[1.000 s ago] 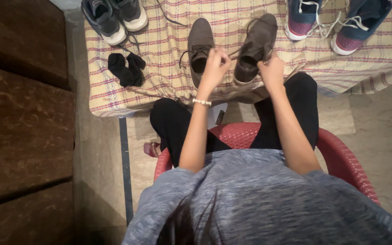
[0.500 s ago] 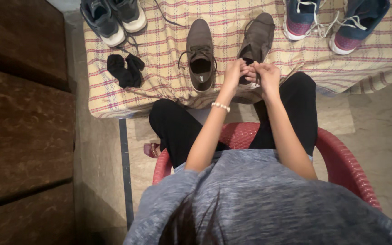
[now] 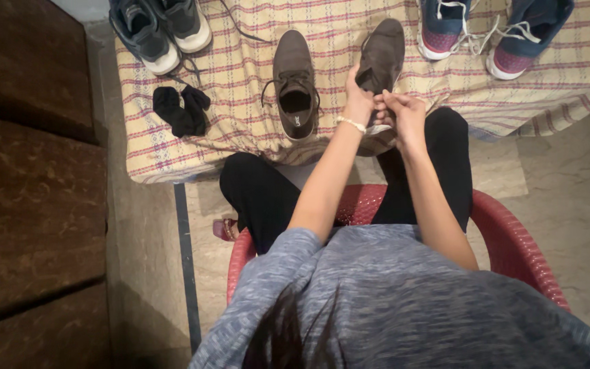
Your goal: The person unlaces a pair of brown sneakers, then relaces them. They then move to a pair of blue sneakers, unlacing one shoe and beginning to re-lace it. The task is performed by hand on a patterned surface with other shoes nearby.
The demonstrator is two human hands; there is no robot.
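Two dark grey-brown shoes lie on a checked cloth [image 3: 240,61] in front of me. The left one [image 3: 293,82] rests flat with its opening up. The right one [image 3: 380,58] sits under both my hands. My left hand [image 3: 358,102], with a beaded bracelet at the wrist, grips the shoe's side near its opening. My right hand [image 3: 405,113] is closed at the shoe's heel end, fingers pinched together against the left hand. What the fingers pinch is hidden.
A dark grey pair of sneakers [image 3: 158,31] stands at the cloth's far left, black socks [image 3: 181,109] below them. A blue and pink pair [image 3: 493,34] is at the far right. I sit on a red plastic chair [image 3: 513,232]. Dark wooden steps [image 3: 29,191] rise on the left.
My left hand came from the left shoe's laces over to the right shoe. Both hands now meet at its heel end, and the shoe lies flatter than a second ago.
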